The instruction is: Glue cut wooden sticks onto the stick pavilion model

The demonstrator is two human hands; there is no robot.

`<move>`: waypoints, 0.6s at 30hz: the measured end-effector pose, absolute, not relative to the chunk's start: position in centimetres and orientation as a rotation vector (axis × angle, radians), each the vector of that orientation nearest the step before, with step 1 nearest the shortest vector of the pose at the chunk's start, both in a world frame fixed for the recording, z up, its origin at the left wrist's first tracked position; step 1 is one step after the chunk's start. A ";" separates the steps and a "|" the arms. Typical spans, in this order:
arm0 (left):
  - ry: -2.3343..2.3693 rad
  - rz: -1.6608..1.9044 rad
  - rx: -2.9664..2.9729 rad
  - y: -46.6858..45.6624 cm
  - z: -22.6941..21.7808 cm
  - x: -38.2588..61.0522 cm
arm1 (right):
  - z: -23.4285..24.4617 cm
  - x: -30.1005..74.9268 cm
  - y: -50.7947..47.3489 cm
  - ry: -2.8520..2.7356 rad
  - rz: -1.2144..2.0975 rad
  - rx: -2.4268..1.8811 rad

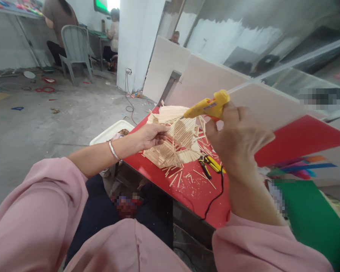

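My right hand point(235, 132) is wrapped round a yellow hot glue gun point(208, 107), with a clear glue stick point(272, 73) coming out of its back. The nozzle points left and down, close over a model made of thin wooden sticks point(184, 132). My left hand point(154, 135) is closed at the near left edge of this wooden stick model, thumb and fingers pinched on it. Several ribbed panels of pale sticks make up the model, lying at angles on the red table point(184, 189). The exact spot under the nozzle is too small to make out.
Loose sticks and offcuts point(187, 177) lie around the model. Black-and-yellow pliers point(204, 168) and a yellow cutter point(214, 164) lie near a black cord point(222, 189). White boards point(215, 75) stand behind. A green sheet point(314, 223) is at right. Two people sit far left.
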State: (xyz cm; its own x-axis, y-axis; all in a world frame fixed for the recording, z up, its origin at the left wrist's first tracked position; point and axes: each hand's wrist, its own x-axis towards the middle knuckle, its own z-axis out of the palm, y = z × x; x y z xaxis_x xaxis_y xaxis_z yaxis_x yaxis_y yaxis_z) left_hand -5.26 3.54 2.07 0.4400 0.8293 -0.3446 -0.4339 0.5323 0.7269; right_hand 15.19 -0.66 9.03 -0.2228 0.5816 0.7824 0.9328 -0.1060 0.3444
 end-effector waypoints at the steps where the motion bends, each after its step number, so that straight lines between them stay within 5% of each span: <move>1: 0.748 0.853 0.591 3.6 2.0 -5.3 | 9.0 15.2 -0.7 -1.798 -1.268 -1.645; 18: 0.687 0.861 0.570 4.5 0.8 -5.1 | 9.5 14.3 -1.0 -1.802 -1.107 -1.848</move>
State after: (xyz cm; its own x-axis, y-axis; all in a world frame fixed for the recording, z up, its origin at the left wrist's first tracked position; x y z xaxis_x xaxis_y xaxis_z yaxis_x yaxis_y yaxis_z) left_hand -5.10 4.54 0.81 0.4670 0.8288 -0.3082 -0.4849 0.5314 0.6946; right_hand 14.25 -1.00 9.51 -0.1025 0.6924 0.7142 0.9500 -0.1446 0.2766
